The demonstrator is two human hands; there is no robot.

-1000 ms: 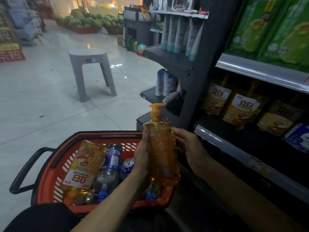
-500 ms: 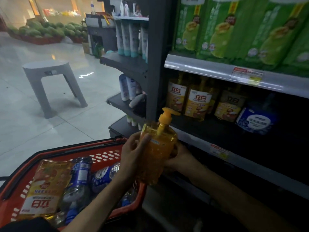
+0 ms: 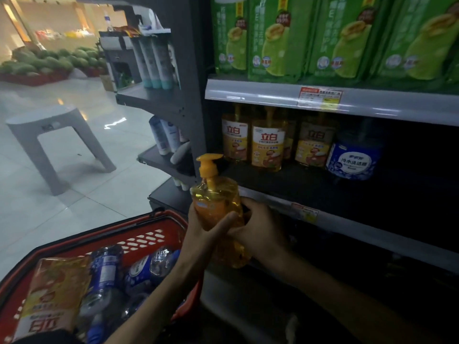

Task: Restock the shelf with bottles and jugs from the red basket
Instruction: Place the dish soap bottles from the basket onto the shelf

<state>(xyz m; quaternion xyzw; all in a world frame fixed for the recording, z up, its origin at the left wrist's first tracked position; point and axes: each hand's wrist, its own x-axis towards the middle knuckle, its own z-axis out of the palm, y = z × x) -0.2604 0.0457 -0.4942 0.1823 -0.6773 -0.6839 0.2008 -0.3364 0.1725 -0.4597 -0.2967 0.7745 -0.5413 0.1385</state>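
Observation:
I hold an orange pump bottle (image 3: pixel 215 197) upright in both hands, just in front of the dark middle shelf (image 3: pixel 310 189). My left hand (image 3: pixel 206 232) wraps its left side and my right hand (image 3: pixel 260 229) grips its right side. The red basket (image 3: pixel 154 234) sits at the lower left with a yellow jug (image 3: pixel 52 294) and several blue bottles (image 3: pixel 106 271) lying in it. On the shelf stand matching yellow bottles (image 3: pixel 267 145) and a blue jug (image 3: pixel 352 160).
Green refill packs (image 3: pixel 342 38) fill the shelf above. A grey plastic stool (image 3: pixel 49 142) stands on the tiled floor to the left. The rack's end shelves hold white tubes (image 3: pixel 154 63) and bottles (image 3: pixel 165 135). Melons (image 3: pixel 49 60) are piled far back.
The pump bottle has risen out of the basket and moved right toward the shelf, both hands still on it. My view has swung right to face the shelf.

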